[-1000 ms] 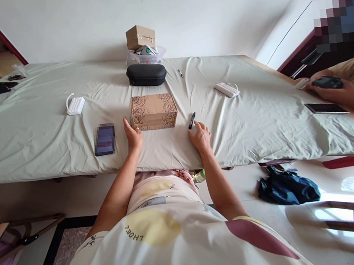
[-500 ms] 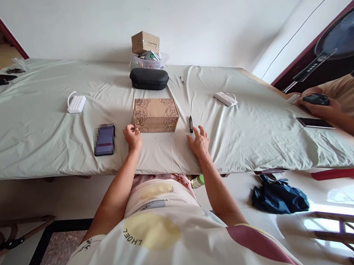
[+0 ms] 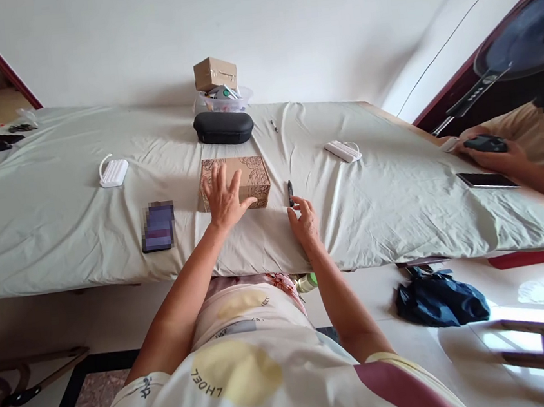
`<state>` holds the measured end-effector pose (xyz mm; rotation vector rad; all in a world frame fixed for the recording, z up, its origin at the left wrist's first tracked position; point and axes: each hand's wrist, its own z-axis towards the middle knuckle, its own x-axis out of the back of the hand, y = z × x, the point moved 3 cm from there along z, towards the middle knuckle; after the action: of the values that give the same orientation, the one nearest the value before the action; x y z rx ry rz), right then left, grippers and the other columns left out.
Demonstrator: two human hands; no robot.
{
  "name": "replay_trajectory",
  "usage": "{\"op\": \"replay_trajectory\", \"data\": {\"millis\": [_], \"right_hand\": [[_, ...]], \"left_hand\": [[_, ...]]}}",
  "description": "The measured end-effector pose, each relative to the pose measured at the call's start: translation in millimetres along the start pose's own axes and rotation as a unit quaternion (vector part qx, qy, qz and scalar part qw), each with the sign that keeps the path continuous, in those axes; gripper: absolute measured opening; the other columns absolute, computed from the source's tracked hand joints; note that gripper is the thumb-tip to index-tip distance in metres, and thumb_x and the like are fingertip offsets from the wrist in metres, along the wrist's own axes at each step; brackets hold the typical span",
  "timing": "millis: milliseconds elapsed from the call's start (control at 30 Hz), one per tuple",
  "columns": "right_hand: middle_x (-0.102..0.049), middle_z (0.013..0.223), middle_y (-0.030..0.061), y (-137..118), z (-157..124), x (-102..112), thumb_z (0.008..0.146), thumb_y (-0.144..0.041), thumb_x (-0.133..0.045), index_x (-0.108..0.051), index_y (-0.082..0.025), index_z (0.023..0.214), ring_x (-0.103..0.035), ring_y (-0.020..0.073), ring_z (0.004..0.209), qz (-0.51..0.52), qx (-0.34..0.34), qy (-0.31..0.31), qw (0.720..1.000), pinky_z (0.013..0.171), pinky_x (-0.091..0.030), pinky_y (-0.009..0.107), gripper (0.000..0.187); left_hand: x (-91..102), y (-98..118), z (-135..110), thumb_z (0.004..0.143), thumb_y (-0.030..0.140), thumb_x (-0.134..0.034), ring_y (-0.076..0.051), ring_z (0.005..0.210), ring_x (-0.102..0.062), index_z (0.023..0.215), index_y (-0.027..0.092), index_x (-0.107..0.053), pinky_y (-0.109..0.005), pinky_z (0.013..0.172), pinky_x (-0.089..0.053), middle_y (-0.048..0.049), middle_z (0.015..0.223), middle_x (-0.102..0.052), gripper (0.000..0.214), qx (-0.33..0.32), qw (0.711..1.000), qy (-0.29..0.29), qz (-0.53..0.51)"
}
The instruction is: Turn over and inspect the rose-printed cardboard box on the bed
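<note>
- Head view: patterned carton point(image 3: 253, 178) sits on wrinkled pale-green tablecloth point(image 3: 389, 210).
- Left hand point(image 3: 226, 202) spreads over the carton, grasping nothing.
- Right hand point(image 3: 305, 221) half-curls at the black marker point(image 3: 291, 191); cannot tell whether it grips.
- White wall point(image 3: 312, 31) behind; dark bag point(image 3: 442, 297) on pale floor point(image 3: 378, 299).

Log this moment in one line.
left hand: spread over brown rectangular cardboard box | right hand: at near end of slim black pen, grip unclear
</note>
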<state>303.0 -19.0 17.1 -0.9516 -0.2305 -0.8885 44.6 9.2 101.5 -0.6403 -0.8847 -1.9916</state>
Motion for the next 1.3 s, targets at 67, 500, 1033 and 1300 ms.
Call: {"op": "replay_trajectory", "data": {"millis": [67,500,1033,1300], "right_hand": [[-0.070,0.119,0.0133,0.6,-1.3,0.4,0.091,-0.031,-0.056,-0.066,-0.020,0.125,-0.069,0.0236,0.094,0.011,-0.002,0.006,1.000,0.091,-0.058,0.044,0.037],[-0.053,0.155,0.0128,-50.2,58.7,-16.3,0.090,-0.049,-0.073,-0.035,-0.033,0.164,-0.063,0.0350,0.125,0.073,0.088,-0.152,0.982,0.100,-0.056,0.052,0.085],[-0.066,0.142,0.0142,-40.6,58.5,-67.4,0.092,-0.069,-0.061,-0.034,-0.026,0.164,-0.069,0.0302,0.117,0.171,0.065,-0.084,0.979,0.099,-0.059,0.049,0.088],[-0.068,0.112,0.0082,-28.1,63.6,-52.1,0.105,-0.059,-0.045,-0.051,-0.029,0.149,-0.067,0.0208,0.093,0.214,0.018,0.073,0.974,0.081,-0.060,0.038,0.054]], "left_hand": [[-6.9,2.3,8.8,0.080,0.054,-0.083,-0.042,0.162,-0.022,0.150,0.025,-0.054,-0.067,0.128,-0.014,-0.0183,0.168,-0.041,0.081,-0.020,0.999,-0.044,-0.003],[-17.6,-7.8,11.5,0.097,0.042,-0.062,-0.036,0.152,-0.040,0.150,0.030,-0.057,-0.061,0.128,-0.019,-0.0105,0.161,-0.053,0.054,-0.033,0.995,-0.086,0.027],[-0.7,-40.5,1.1,0.099,0.049,-0.057,-0.032,0.160,-0.033,0.157,0.023,-0.045,-0.051,0.132,-0.023,-0.0155,0.167,-0.044,0.064,-0.064,0.996,-0.003,-0.055],[106.4,-151.6,-99.2,0.096,0.047,-0.056,-0.037,0.145,-0.051,0.145,0.008,-0.052,-0.051,0.125,-0.036,-0.0267,0.149,-0.058,0.063,0.350,0.930,0.035,0.102]]}}
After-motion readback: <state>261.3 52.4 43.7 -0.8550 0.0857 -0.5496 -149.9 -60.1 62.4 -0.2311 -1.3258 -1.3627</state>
